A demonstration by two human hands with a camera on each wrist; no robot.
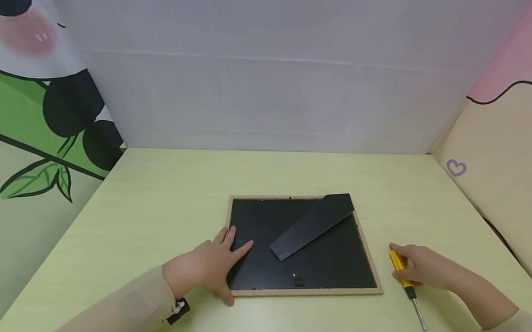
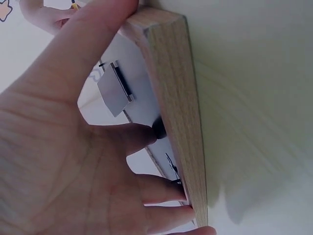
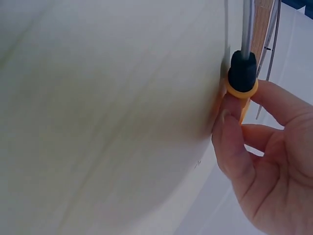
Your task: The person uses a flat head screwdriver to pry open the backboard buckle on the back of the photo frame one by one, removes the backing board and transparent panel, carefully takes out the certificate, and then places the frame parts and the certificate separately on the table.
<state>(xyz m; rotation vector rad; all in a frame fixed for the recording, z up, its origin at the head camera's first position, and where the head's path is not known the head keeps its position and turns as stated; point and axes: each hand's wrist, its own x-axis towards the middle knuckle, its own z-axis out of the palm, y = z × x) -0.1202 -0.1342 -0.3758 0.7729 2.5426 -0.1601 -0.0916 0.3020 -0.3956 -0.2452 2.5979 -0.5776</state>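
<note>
The rectangular light-wood picture frame (image 1: 307, 293) lies face-down on the pale-green table (image 1: 169, 205), black backing board (image 1: 319, 263) in place, left hand (image 1: 210, 263) spread over its edge, right hand (image 1: 424, 268) gripping a yellow-handled metal screwdriver (image 1: 410, 292), apparently not yet applied.

The picture frame (image 1: 319, 265), of pale wood with black back, lies face down on the surface (image 1: 182, 189); its black stand leg (image 1: 315, 227) runs slantwise over the back. The left hand (image 1: 214, 261) rests on its left side. At right, the right hand (image 1: 428, 268) holds a yellow-handled screwdriver (image 1: 410, 292).
</note>
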